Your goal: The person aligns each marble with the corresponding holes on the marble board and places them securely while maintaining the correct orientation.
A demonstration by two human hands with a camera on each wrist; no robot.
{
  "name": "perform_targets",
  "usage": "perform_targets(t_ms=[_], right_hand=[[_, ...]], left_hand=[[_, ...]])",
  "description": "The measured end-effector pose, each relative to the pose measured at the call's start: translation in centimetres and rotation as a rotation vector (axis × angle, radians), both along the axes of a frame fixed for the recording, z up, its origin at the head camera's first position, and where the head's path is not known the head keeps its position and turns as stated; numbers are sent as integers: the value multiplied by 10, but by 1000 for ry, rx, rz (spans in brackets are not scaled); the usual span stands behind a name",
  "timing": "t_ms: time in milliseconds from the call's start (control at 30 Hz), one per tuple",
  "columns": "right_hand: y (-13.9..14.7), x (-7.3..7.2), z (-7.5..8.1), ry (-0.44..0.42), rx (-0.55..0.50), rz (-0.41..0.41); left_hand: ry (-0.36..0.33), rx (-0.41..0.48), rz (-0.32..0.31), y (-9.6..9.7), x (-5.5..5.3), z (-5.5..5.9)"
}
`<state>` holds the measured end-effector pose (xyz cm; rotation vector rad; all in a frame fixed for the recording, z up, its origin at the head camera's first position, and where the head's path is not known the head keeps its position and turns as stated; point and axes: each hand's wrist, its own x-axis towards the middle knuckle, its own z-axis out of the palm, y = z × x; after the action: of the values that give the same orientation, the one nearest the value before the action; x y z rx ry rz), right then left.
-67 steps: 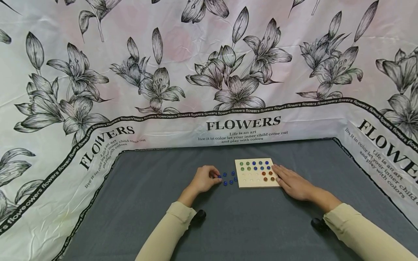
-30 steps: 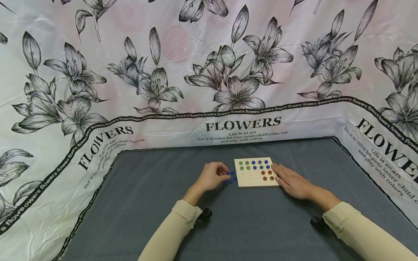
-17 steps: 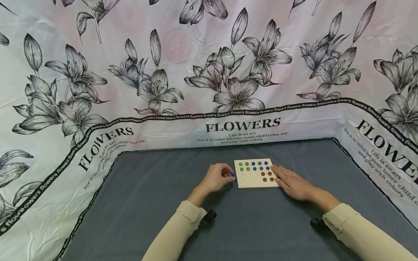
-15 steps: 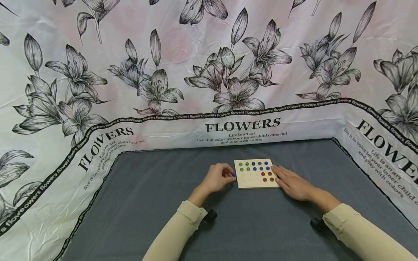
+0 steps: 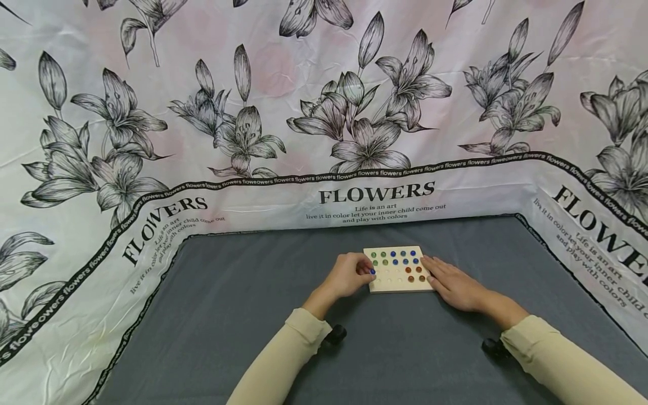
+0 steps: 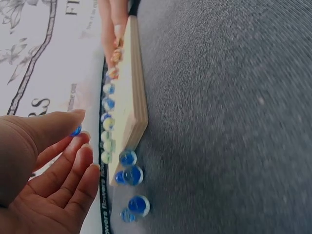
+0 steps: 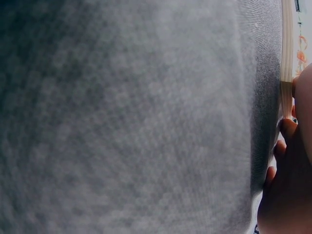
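My left hand pinches a blue glass marble between thumb and fingertips, over the left edge of a pale wooden board with rows of dimples. In the left wrist view the pinched marble shows under the thumb tip, raised above the board. Several loose blue marbles lie on the cloth by the board's end; the left hand hides them in the head view. My right hand lies with extended fingers on the board's right edge. Its fingers appear beside the board's side in the right wrist view.
Green marbles and blue marbles sit in the board's two back rows. Orange-red marbles fill dimples at the front right. Grey cloth covers the table, and a white flower-printed sheet rises behind and at both sides.
The left hand has moved right, from the loose blue marbles to over the board's left edge, carrying a blue marble. The right hand has stayed on the board.
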<state>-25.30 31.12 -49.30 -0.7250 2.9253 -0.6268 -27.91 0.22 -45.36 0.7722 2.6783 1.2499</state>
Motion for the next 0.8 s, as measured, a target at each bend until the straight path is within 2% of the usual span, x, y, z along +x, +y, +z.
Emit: perform_targets(t_ms=[167,367,667,800], right_hand=[[-1,3,3,19,-22,14],[5,-1,-6,79,-15,33],[1,0,1,49,-35,21],[3,-3,-3,51,-13,16]], left_hand=[[21,-38,-13,11,-1,-2],[35,-78,-19,21,-2,-2],[62,-99,-21,38,-7,-5],[58,-112,-20,48,-10,-5]])
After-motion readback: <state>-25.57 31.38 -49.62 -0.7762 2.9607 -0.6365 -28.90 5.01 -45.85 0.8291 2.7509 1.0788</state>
